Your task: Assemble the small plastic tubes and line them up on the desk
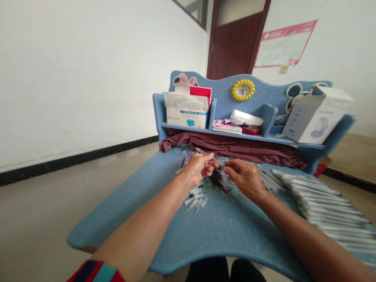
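Observation:
Above the middle of the blue desk [129,199], my left hand [199,168] is closed around a slim clear pen [201,151], whose far end sticks out past the thumb. My right hand [246,179] pinches at the pen's near end, its fingertips close to the left ones. What exactly sits between the right fingertips is too small to make out. Beneath the hands lie thin dark pen refills [219,181]. Short whitish pen caps [195,199] are heaped below my left hand. Beyond my right wrist are loose clear pen barrels [268,181].
A large stack of pens [326,211] covers the desk's right side. Bunched checked cloth [235,148] lies along the back under a shelf. On the shelf stand a mask box [186,117], papers [226,127], a red round tin [250,130] and a white carton [315,117].

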Demonstrator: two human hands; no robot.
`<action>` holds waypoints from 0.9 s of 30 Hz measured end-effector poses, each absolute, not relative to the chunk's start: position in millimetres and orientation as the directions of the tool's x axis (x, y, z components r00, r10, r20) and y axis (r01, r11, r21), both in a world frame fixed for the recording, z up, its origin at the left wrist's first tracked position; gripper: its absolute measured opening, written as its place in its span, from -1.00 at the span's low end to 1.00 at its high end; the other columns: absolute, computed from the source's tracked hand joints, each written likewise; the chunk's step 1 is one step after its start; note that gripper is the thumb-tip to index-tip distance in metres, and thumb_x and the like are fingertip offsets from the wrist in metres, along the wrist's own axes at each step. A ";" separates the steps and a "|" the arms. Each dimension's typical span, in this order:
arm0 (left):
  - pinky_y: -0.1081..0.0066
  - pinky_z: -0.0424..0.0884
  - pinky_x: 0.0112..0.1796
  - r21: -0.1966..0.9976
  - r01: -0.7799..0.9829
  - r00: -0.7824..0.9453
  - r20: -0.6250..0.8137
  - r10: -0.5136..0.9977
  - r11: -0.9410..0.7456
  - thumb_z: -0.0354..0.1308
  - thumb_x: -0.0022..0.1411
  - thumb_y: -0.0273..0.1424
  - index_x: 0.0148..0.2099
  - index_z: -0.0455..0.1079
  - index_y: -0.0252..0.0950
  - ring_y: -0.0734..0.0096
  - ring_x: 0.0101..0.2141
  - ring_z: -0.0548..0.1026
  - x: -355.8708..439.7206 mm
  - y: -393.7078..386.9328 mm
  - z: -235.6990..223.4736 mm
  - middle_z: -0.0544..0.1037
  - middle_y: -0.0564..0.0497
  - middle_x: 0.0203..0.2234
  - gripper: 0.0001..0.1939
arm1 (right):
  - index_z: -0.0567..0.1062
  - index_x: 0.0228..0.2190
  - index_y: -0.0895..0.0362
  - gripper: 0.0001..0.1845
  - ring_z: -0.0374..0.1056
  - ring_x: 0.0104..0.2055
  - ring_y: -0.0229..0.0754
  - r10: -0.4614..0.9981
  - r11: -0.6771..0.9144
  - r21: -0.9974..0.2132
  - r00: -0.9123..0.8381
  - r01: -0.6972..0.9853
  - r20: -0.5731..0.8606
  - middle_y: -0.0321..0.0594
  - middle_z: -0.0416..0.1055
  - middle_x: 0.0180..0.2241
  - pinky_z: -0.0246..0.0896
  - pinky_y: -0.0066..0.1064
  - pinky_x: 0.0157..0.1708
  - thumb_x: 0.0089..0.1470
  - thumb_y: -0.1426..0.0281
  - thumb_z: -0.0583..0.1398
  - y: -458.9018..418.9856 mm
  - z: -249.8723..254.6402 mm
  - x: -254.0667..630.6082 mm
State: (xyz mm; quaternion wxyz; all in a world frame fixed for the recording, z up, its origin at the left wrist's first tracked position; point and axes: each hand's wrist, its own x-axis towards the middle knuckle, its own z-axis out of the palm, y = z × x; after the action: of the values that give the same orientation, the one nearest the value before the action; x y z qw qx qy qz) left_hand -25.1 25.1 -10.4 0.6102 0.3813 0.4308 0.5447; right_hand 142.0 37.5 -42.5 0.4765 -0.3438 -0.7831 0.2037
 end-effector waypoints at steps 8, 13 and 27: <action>0.59 0.16 -0.72 0.937 -0.340 0.020 -0.086 0.996 0.087 0.07 0.16 -0.45 -0.51 0.27 -0.39 0.64 -0.77 0.27 -22.8 22.2 -9.2 0.46 -0.03 -0.66 -0.79 | 0.42 -0.48 0.16 -0.66 0.27 -0.63 -0.31 0.823 0.549 -0.780 -0.358 0.300 0.441 -0.25 0.37 -0.62 0.17 -0.50 -0.63 0.07 0.16 0.06 31.4 -38.3 141.1; 0.58 0.16 -0.72 0.945 -0.315 0.010 -0.088 0.996 0.087 0.07 0.16 -0.44 -0.52 0.28 -0.41 0.65 -0.77 0.26 -22.4 22.7 -9.7 0.46 -0.04 -0.66 -0.77 | 0.34 -0.52 0.17 -0.54 0.23 -0.75 -0.32 0.891 0.279 -0.946 -0.413 0.164 0.191 -0.29 0.36 -0.70 0.11 -0.53 -0.75 0.01 0.01 0.05 31.7 -37.4 138.1; 0.57 0.16 -0.72 0.956 -0.284 -0.004 -0.076 0.997 0.071 0.06 0.17 -0.45 -0.53 0.27 -0.40 0.65 -0.78 0.25 -22.6 23.5 -10.1 0.46 -0.04 -0.67 -0.77 | 0.34 -0.53 0.15 -0.62 0.25 -0.69 -0.32 0.858 0.419 -0.863 -0.435 0.281 0.274 -0.31 0.35 -0.66 0.11 -0.52 -0.70 0.07 0.11 0.03 35.0 -40.8 141.5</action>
State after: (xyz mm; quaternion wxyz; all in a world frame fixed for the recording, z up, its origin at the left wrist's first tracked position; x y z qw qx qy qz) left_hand -22.6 23.5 -10.1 0.5811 0.4006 0.4450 0.5512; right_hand 141.5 35.0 -40.8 0.3743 -0.3772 -0.7546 0.3851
